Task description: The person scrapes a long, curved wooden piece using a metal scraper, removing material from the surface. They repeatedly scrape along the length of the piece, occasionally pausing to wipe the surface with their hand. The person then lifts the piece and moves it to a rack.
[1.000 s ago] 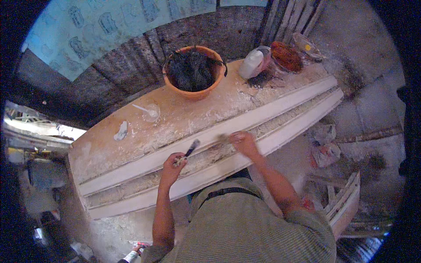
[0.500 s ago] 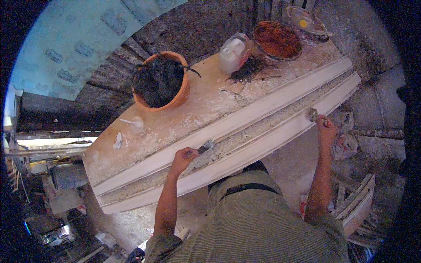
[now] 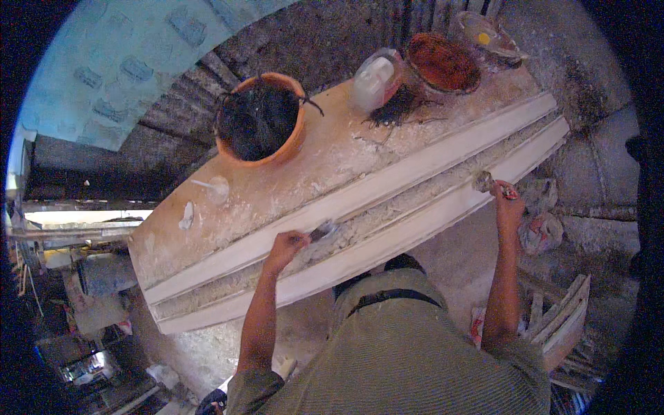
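Observation:
A long white plaster moulding [image 3: 429,223] lies across the table, with two smooth outer bands and a rough, crumbly channel [image 3: 387,211] between them. My left hand [image 3: 287,250] is closed around a small putty knife [image 3: 323,230], whose blade is over the channel toward the left end. Farther right, my right hand [image 3: 508,196] grips a scraper [image 3: 483,181] with a reddish handle. Its dull, plaster-smeared blade is at the near band, beside the channel; whether it touches the plaster cannot be told.
Beyond the moulding, on the brown table [image 3: 249,207], stand an orange tub [image 3: 302,131] of dark fibre, a clear plastic jug [image 3: 377,81] and a reddish basin [image 3: 443,62]. Black fibres [image 3: 401,108] lie loose near the jug. Wooden frames [image 3: 564,321] lean at the lower right.
My right hand and its scraper have shifted slightly left, bringing the blade nearer the channel. The left hand with the putty knife has moved a little left. The view has shifted slightly.

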### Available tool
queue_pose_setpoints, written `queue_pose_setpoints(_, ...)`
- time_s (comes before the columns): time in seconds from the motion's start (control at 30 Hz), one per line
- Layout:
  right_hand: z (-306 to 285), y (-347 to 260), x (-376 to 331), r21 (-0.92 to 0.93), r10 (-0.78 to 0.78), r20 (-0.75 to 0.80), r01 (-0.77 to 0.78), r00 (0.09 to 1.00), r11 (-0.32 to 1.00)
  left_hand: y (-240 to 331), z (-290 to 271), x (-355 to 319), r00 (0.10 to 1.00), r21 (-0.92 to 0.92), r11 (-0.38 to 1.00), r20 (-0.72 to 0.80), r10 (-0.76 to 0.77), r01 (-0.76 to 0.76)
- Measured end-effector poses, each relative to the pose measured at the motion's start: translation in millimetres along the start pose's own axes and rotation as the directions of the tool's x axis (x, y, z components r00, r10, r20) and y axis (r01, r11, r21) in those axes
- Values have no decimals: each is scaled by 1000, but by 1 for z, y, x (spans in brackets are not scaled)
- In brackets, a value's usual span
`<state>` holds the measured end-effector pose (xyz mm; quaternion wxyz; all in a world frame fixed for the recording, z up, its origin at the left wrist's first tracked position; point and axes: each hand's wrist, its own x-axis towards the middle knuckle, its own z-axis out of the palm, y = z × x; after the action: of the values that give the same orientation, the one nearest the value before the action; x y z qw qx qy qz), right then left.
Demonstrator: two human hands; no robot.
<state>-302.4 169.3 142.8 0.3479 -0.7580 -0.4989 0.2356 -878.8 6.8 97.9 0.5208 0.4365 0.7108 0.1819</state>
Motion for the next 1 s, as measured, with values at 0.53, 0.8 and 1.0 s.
queue_pose_setpoints(0.53,140,-101,-148,418,-229,223,119,948,901,-18,30,-21,982,-71,981,33,185,-182)
queue_pose_setpoints(0.8,255,-143,-234,325,-535,588,429,606,843,-132,-55,-146,968,-413,904,-162,-191,109)
queue_pose_setpoints(1.0,160,-72,-96,220,-294,152,258,944,941,-193,-95,-141,945,-367,930,-314,-93,-31)
